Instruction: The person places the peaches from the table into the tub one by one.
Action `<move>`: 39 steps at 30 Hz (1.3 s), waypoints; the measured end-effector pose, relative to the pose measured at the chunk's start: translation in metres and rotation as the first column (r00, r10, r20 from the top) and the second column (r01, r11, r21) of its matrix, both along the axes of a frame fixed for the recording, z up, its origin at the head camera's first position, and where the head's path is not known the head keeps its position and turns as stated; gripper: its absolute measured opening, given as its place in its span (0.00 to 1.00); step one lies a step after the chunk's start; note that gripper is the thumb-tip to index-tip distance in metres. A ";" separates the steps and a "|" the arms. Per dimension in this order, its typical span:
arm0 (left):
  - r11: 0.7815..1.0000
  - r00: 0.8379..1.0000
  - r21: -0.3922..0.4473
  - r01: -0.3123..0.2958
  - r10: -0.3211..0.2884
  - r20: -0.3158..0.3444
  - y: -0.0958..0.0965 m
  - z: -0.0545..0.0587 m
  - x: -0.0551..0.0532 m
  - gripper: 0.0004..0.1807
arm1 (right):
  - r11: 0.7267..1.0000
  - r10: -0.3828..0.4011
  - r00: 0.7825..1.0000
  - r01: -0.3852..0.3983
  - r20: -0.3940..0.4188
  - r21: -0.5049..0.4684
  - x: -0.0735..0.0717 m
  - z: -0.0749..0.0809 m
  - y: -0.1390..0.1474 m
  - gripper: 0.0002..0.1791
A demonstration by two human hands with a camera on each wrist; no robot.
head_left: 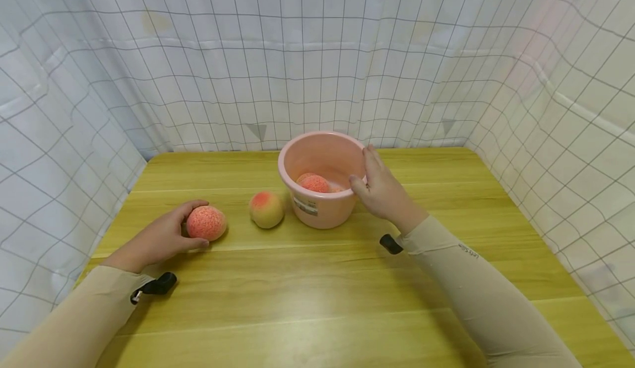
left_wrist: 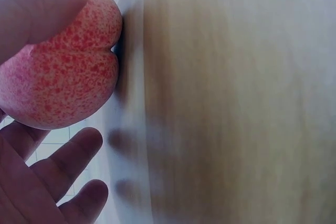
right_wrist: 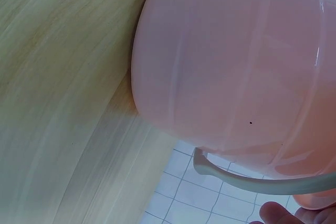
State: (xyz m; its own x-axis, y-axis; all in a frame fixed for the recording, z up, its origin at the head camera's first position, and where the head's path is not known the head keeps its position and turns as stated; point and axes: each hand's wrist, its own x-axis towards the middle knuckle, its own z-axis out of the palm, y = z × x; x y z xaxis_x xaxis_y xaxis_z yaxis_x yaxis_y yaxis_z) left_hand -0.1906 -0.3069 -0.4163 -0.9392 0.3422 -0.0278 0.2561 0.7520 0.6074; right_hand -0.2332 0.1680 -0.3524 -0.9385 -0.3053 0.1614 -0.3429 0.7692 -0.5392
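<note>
A speckled pink-red peach (head_left: pixel 206 223) rests on the table at the left. My left hand (head_left: pixel 171 234) holds it between thumb and fingers; in the left wrist view the thumb (left_wrist: pixel 44 11) lies across the peach (left_wrist: pixel 68 77), and two other fingers stand apart from it. At the back middle stands a pink bucket (head_left: pixel 324 214), upright. My right hand (head_left: pixel 384 189) grips its right rim, thumb at the near side. Inside the bucket are speckled peaches (head_left: pixel 315 183), partly hidden by the wall. A yellow peach with a red top (head_left: pixel 267 210) sits between the left hand and the bucket.
The wooden table (head_left: pixel 297 302) ends at a white grid-patterned curtain (head_left: pixel 317 70) behind and at both sides. A pale handle (right_wrist: pixel 262 182) curves off the bucket's side in the right wrist view. Black wrist mounts (head_left: pixel 162 283) stick out from the sleeves.
</note>
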 end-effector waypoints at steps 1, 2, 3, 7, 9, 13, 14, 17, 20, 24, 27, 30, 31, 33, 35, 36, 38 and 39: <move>1.000 1.000 -0.002 0.001 -0.001 0.000 0.000 0.000 0.000 0.54 | 1.000 0.000 1.000 0.000 -0.001 0.000 0.000 0.000 0.000 0.46; 1.000 1.000 0.001 0.005 -0.005 0.001 0.000 0.000 0.000 0.54 | 1.000 0.001 1.000 -0.001 -0.001 0.000 0.000 0.000 0.000 0.46; 1.000 1.000 0.001 0.005 -0.005 0.004 0.000 0.001 0.000 0.54 | 1.000 0.000 1.000 0.000 -0.002 -0.002 0.000 0.000 0.000 0.46; 1.000 1.000 0.003 0.008 -0.008 0.013 0.000 0.002 0.000 0.54 | 1.000 0.000 1.000 0.000 -0.002 -0.006 -0.001 -0.001 0.000 0.46; 1.000 1.000 -0.003 0.007 -0.007 0.010 0.001 0.003 0.001 0.54 | 1.000 0.001 1.000 -0.001 -0.002 -0.010 -0.001 -0.002 0.000 0.46; 1.000 1.000 -0.003 0.005 -0.005 -0.013 0.003 0.005 0.000 0.52 | 1.000 0.003 1.000 -0.003 -0.005 -0.012 -0.001 -0.003 0.000 0.46; 1.000 1.000 -0.003 0.005 -0.005 -0.022 0.004 0.007 0.000 0.51 | 1.000 0.003 1.000 -0.004 -0.006 -0.011 -0.001 -0.003 0.000 0.46; 1.000 0.999 0.004 0.003 -0.003 -0.049 0.005 0.011 -0.001 0.48 | 1.000 0.002 1.000 -0.002 -0.009 -0.013 -0.002 -0.003 0.000 0.46; 1.000 0.997 0.017 0.008 -0.006 -0.075 0.008 0.018 -0.003 0.46 | 1.000 -0.001 1.000 0.001 -0.005 -0.016 -0.001 -0.002 0.000 0.46; 0.999 0.994 0.039 0.021 -0.017 -0.111 0.014 0.027 -0.007 0.46 | 1.000 -0.006 1.000 0.006 0.002 -0.017 -0.001 -0.002 -0.001 0.46; 0.998 0.992 0.061 0.026 -0.018 -0.124 0.020 0.035 -0.011 0.46 | 1.000 -0.005 1.000 0.006 0.001 -0.016 -0.002 -0.002 -0.001 0.46; 0.996 0.991 0.084 0.034 -0.023 -0.133 0.026 0.041 -0.015 0.45 | 1.000 -0.004 1.000 0.004 0.001 -0.016 -0.002 -0.001 -0.001 0.46; 0.995 0.990 0.088 0.039 -0.027 -0.138 0.028 0.043 -0.016 0.45 | 1.000 -0.004 1.000 0.004 0.001 -0.017 -0.002 -0.001 0.000 0.46; 0.995 0.988 0.087 0.047 -0.033 -0.148 0.033 0.048 -0.018 0.45 | 1.000 -0.005 1.000 0.005 0.001 -0.017 -0.002 -0.001 0.000 0.46; 0.995 0.988 0.083 0.055 -0.042 -0.151 0.038 0.053 -0.019 0.44 | 1.000 -0.006 1.000 0.006 0.000 -0.015 -0.002 -0.002 0.000 0.47; 0.995 0.987 0.083 0.058 -0.045 -0.152 0.040 0.055 -0.020 0.44 | 1.000 -0.007 1.000 0.007 -0.001 -0.014 -0.002 -0.002 -0.001 0.47; 0.994 0.988 0.085 0.063 -0.050 -0.149 0.045 0.060 -0.021 0.45 | 1.000 -0.006 1.000 0.006 -0.004 -0.013 -0.001 -0.002 -0.001 0.47; 0.994 0.988 0.087 0.066 -0.053 -0.147 0.048 0.063 -0.022 0.45 | 1.000 -0.006 1.000 0.006 -0.005 -0.014 -0.001 -0.002 -0.001 0.47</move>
State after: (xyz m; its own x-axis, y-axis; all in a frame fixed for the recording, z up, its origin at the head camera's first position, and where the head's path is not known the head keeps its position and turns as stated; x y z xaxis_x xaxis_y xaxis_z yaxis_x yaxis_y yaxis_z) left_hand -0.2124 -0.2592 -0.3533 -0.9090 0.3923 0.1408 0.3888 0.6762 0.6258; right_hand -0.2347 0.1673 -0.3543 -0.9396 -0.2972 0.1700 -0.3408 0.7639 -0.5481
